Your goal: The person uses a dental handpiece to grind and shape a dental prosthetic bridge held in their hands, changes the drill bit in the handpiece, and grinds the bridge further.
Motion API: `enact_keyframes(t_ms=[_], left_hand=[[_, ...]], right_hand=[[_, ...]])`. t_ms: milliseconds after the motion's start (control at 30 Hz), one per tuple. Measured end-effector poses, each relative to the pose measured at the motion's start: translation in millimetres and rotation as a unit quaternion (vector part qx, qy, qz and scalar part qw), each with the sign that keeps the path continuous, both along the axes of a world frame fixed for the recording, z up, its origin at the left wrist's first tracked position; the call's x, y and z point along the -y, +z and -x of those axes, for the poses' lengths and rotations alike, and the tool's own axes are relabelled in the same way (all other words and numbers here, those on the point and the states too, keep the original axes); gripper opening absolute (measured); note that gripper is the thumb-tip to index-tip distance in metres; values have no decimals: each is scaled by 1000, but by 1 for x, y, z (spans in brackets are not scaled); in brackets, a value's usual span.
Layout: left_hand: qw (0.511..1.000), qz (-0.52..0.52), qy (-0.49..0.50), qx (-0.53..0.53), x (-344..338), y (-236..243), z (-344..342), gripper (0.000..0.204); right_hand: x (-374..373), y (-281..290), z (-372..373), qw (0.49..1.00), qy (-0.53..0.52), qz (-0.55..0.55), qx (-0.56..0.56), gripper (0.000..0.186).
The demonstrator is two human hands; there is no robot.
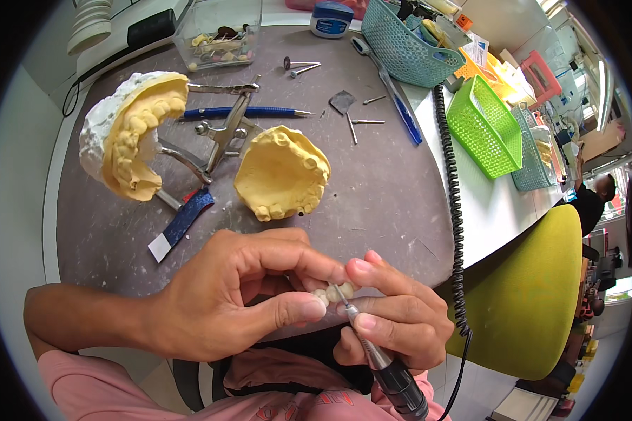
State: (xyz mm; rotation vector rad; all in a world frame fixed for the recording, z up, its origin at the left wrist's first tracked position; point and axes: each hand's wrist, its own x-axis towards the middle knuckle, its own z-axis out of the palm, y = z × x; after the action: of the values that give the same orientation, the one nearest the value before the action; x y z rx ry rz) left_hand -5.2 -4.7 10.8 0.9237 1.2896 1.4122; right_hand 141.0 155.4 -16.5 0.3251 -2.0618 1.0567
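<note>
In the head view, my left hand (221, 295) pinches a small cream dental bridge (324, 297) of several joined teeth between thumb and fingers. My right hand (404, 326) grips a rotary handpiece (393, 386), its thin bur touching the bridge, with my right fingertips close around it. Beyond my hands lie a yellow plaster dental cast (279, 172) and, to its left, a hinged metal articulator (228, 133) carrying a yellow and white cast (123, 140). A blue strip (188, 221) with a white end lies below the articulator.
A blue pen (260, 112), small burs (302, 67), a blue-handled tool (404, 112), a plastic box (218, 21) and baskets (481, 123) are on the bench. A coiled cord (453, 203) runs down the right. A green chair (519, 295) and another person (590, 200) are at the right.
</note>
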Motion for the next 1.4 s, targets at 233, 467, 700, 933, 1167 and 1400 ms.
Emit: enact_keyframes(t_ms=[233,467,700,933,1167,1400], left_hand=[[1000,-16,6,-3,1,-3,0,28],[1000,-5,9,8,0,-2,-1,27],[998,-49,10,-38,-1,-7,0,28],[999,3,-3,32,-1,0,0,28],[999,4,-13,40,0,1,0,29],[998,11,-14,59,0,1,0,30]], right_hand=[[0,0,1,1000,7,8,0,28],[-2,1,1,1000,7,-7,4,29],[1,0,1,1000,2,14,-1,27],[1,1,2,1000,-10,-9,-5,25],[2,-1,2,1000,-9,7,-8,25],[1,-1,1,1000,-4,4,-6,27]])
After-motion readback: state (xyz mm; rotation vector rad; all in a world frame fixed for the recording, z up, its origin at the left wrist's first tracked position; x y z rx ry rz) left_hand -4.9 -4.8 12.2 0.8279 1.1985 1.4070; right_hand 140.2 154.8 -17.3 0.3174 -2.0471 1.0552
